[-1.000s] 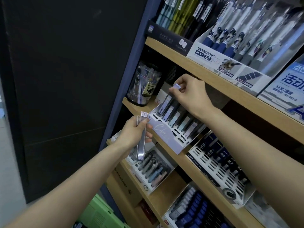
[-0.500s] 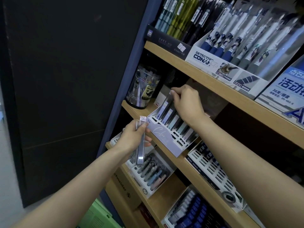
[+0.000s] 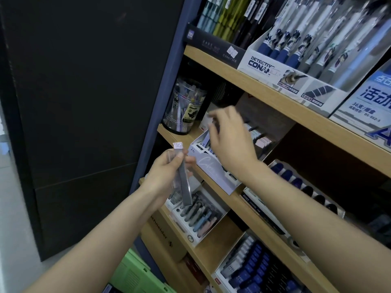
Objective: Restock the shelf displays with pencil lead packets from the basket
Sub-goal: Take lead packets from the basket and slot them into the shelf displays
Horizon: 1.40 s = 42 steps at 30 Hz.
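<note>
Grey lead pkt (image 3: 185, 187) in left hand (image 3: 163, 176), approx upright, tag up.

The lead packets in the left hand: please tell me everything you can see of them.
The lead packets are slim, long, grey and partly clear, plastic by their look, with a small pale label on top. They are held in the air, nearly upright, top tilted left. The left hand grips their upper half.
</note>
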{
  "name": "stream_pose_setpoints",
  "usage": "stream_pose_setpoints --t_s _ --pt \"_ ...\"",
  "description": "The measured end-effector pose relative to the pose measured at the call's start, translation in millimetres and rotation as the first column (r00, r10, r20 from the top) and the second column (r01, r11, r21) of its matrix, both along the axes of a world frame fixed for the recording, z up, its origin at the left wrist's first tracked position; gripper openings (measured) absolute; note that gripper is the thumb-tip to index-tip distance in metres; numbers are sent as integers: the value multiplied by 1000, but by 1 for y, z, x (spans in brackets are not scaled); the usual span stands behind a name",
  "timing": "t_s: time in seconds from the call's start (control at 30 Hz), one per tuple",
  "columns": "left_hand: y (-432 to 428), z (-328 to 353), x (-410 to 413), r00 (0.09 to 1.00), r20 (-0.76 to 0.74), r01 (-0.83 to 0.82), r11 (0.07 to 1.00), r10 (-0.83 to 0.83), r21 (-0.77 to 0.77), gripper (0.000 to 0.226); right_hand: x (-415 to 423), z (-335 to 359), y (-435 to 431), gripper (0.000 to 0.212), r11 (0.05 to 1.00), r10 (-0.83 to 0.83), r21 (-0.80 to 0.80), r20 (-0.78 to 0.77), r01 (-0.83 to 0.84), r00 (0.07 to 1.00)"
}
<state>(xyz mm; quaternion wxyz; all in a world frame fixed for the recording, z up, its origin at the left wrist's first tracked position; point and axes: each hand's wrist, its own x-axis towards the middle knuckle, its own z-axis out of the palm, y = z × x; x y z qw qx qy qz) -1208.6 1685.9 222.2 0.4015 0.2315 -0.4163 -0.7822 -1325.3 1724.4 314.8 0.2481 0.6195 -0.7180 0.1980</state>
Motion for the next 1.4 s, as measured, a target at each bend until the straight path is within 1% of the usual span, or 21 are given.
stream_pose_setpoints --t_s 0.1,0.17,0.23,0.37,0.43,0.5,0.53,0.6,0.67,0.73,0.77,0.83,0.87,0.93,1.0,1.1,1.17,1.23,1.3,1.37,1.4 --pt "3 6 3 995 -95 -19 999 23 46 18 21 -16 22 22 974 51 197 298 -114 953" --pt "9 12 5 986 -163 -22 997 35 78 19 29 -29 31 27 935 80 287 406 -210 911" --pt "17 18 6 979 -196 -33 994 53 102 20 33 -38 37 30 920 62 314 474 -234 879" --pt "28 20 8 991 -133 -18 998 26 60 20 35 -40 46 24 934 -23 281 665 -221 746" --pt "33 21 11 997 -78 6 1000 -6 2 23 35 -38 52 19 940 -50 248 781 -235 623" --pt "37 22 13 1000 9 23 998 -22 -62 24 32 -34 58 17 954 -42 173 885 -245 464" --pt "40 22 15 998 48 54 996 -50 -70 24 29 -31 61 18 961 -36 143 916 -239 401" --pt "48 23 16 976 113 193 980 -187 -44 26 25 -25 69 24 966 -38 115 949 -231 313" --pt "56 22 17 941 118 318 948 -317 10 27 21 -23 76 21 965 -26 83 974 -248 225" --pt "62 24 17 926 105 360 932 -362 38 24 17 -22 84 16 963 -6 46 989 -265 149" --pt "64 24 17 925 88 366 929 -369 46 22 15 -22 87 15 962 5 33 990 -272 139" --pt "66 23 15 926 75 369 929 -370 33 21 11 -24 92 16 961 16 35 983 -274 182" --pt "67 23 13 928 126 356 935 -351 -12 22 10 -23 95 18 962 14 54 968 -268 249" --pt "70 19 9 915 311 319 932 -255 -173 26 11 -23 101 24 971 26 76 908 -226 417" --pt "75 17 3 899 417 283 903 -132 -324 25 9 -26 106 30 984 50 44 857 -170 512" --pt "78 16 -6 909 417 218 862 -9 -457 20 4 -24 111 17 994 90 -47 867 -101 489" --pt "75 12 -10 896 440 188 844 62 -503 18 -5 -21 112 14 993 114 -108 853 -41 510" --pt "70 9 -13 868 476 162 829 138 -535 14 -16 -16 111 5 984 136 -176 809 14 572" --pt "67 11 -18 846 502 141 831 181 -539 15 -28 -10 107 7 971 148 -235 747 50 649" --pt "64 16 -25 845 500 132 832 190 -539 11 -40 -8 101 2 964 121 -254 673 75 730" --pt "63 20 -28 847 496 136 825 189 -548 9 -44 -7 98 6 963 98 -253 637 88 764"
